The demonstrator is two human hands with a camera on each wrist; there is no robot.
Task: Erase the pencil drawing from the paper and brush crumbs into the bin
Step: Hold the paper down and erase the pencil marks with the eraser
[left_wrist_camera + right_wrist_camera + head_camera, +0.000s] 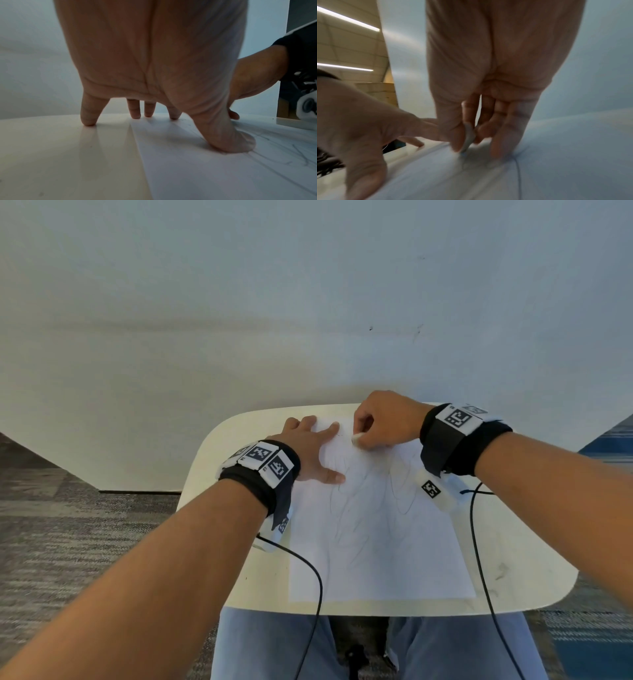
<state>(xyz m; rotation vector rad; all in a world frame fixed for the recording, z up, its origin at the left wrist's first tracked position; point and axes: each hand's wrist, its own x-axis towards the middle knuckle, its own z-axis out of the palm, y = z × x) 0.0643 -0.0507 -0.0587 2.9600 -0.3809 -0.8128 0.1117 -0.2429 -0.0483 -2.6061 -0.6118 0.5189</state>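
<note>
A white sheet of paper (376, 535) with faint pencil lines (356, 518) lies on a small cream table (513, 563). My left hand (315, 453) is spread flat, fingers straight, pressing the sheet's upper left part; its thumb (236, 142) lies on the paper and its little finger (89, 119) on the table. My right hand (380, 422) pinches a small white eraser (356, 438) between thumb and fingers, its tip on the paper near the top edge. The eraser (468, 136) shows in the right wrist view, pressed down on the sheet (539, 169).
The table stands against a pale wall (308, 302). Two black cables (318, 583) run from the wrist bands over the table's front edge to my lap. Grey carpet (68, 525) lies to the left. No bin is in view.
</note>
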